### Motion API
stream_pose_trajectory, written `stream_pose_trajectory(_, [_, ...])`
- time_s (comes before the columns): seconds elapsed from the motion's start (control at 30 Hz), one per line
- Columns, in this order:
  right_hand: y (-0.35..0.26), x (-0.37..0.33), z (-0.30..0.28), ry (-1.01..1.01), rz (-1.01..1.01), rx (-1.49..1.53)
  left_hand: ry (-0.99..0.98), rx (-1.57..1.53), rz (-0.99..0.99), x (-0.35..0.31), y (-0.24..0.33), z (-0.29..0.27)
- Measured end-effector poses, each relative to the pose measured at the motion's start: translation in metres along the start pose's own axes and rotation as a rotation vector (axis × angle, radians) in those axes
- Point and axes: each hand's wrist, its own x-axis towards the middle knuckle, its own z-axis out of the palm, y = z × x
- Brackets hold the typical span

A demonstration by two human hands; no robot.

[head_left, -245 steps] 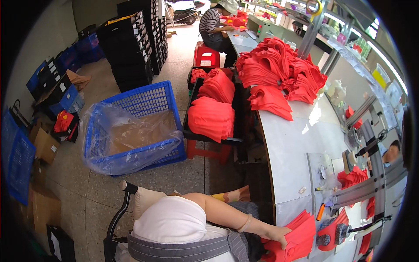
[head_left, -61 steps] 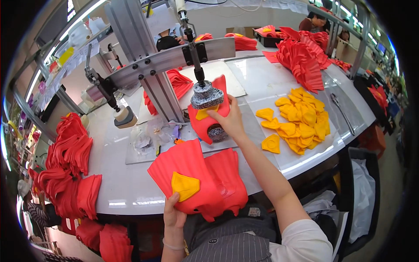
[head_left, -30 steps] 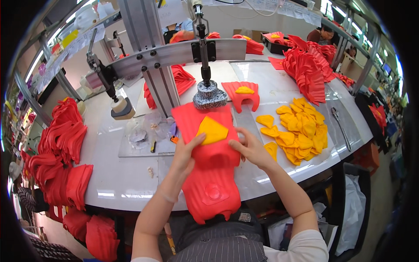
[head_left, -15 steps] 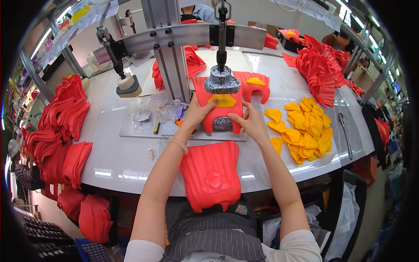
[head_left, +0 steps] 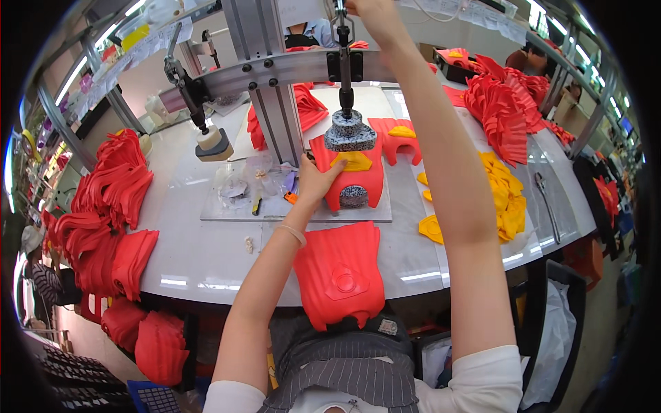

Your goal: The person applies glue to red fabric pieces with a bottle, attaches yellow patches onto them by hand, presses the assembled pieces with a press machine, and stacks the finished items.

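Observation:
A red moulded piece with an arched cut-out [head_left: 365, 188] lies over a speckled block [head_left: 354, 197] on a fixture plate. On its upper part sits a yellow angular piece [head_left: 352, 162]. My left hand [head_left: 320, 177] holds the red piece at its left edge, thumb against the yellow piece. Just above hangs a speckled press pad [head_left: 350, 133] on a toggle clamp, apart from the yellow piece. My right hand [head_left: 375, 15] is raised to the clamp's lever [head_left: 340, 12], fingers closed at it; the top edge partly cuts them off.
Another red piece with a yellow one [head_left: 402, 132] lies behind. Yellow pieces [head_left: 506, 196] are heaped at right beside a ratchet wrench [head_left: 547, 206]. Red pieces are stacked left [head_left: 113, 182] and far right [head_left: 499, 113]. A large red piece [head_left: 341, 275] overhangs the front edge. A second clamp [head_left: 212, 141] stands left.
My right hand has let go of the red piece's lower right side and gone up to the clamp lever. My left hand keeps its hold. The press pad remains raised.

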Motion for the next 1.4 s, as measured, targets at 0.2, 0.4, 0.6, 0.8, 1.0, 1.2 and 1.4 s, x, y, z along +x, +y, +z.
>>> stream_pose_trajectory(0.2, [-0.024,-0.042,0.007,-0.123,-0.412,-0.701,0.258,-0.289,0.275,-0.022,0.025,-0.014])
stream_pose_trajectory(0.4, [-0.047,-0.133,-0.015,-0.186,-0.909,-0.749,-0.273,-0.443,0.017,-0.014,0.03,-0.035])
stream_pose_trajectory(0.6, [0.062,-0.201,-0.033,-0.229,-0.786,-0.861,-0.25,-0.556,0.118,-0.033,0.019,-0.03])
stream_pose_trajectory(0.8, [0.009,-0.289,-0.068,-0.559,-0.022,-0.363,-0.12,-0.525,0.044,-0.145,0.006,-0.094])
stream_pose_trajectory(1.0, [-0.017,-0.352,-0.08,-1.171,0.05,-0.629,-0.078,-0.79,-0.181,-0.228,-0.023,-0.118])
stream_pose_trajectory(1.2, [-0.014,-0.339,-0.083,-1.182,0.318,-0.471,-0.394,-0.942,-0.295,-0.263,-0.038,-0.136])
stream_pose_trajectory(1.4, [-0.014,-0.338,-0.095,-1.093,0.399,-0.394,-0.548,-1.438,-0.571,-0.267,-0.029,-0.106])
